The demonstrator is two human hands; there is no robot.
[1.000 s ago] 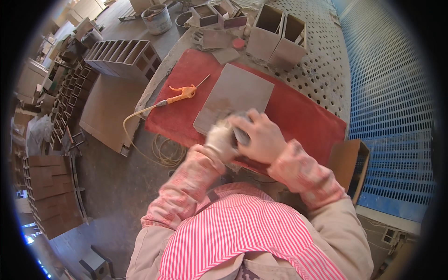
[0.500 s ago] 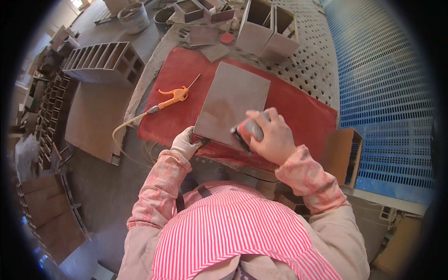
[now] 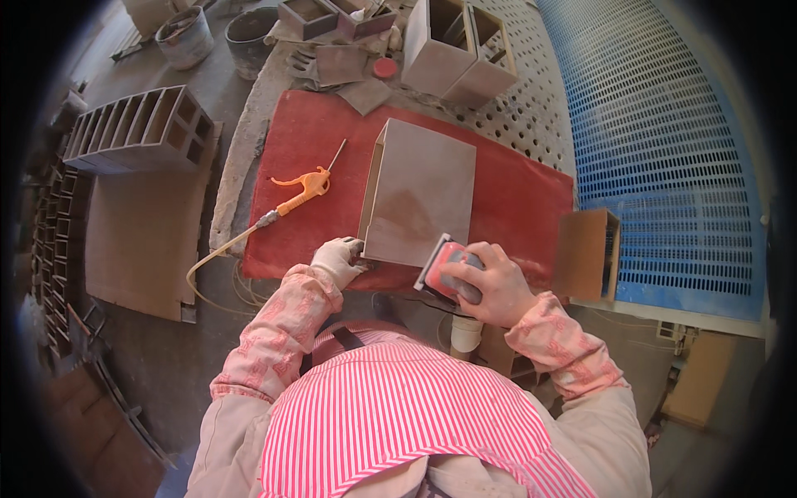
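A grey-brown box (image 3: 423, 187) lies on the red mat, its open side facing left and a darker patch on its top. My left hand (image 3: 339, 259), in a pale glove, is closed on the near left corner of the box; some of its fingers are hidden. My right hand (image 3: 496, 286), which looks bare, is wrapped round a red and grey hand sander (image 3: 448, 270). The sander is tilted up at the near right corner of the box, its flat pad turned toward the box. Left of the box rests an orange air blow gun (image 3: 303, 192) with a hose.
The red mat (image 3: 519, 195) covers part of a perforated worktable (image 3: 540, 124). Beyond it stand more grey boxes (image 3: 448, 62), with a red disc (image 3: 384, 67) and flat pieces nearby. A brown box (image 3: 581, 253) sits at right beside a blue slotted panel (image 3: 664, 166). A compartmented rack (image 3: 141, 133) stands left.
My right hand has lifted the sander off the box top and drawn it toward me, past the near edge. The box has turned slightly, showing its open left side. My left hand stays at its corner.
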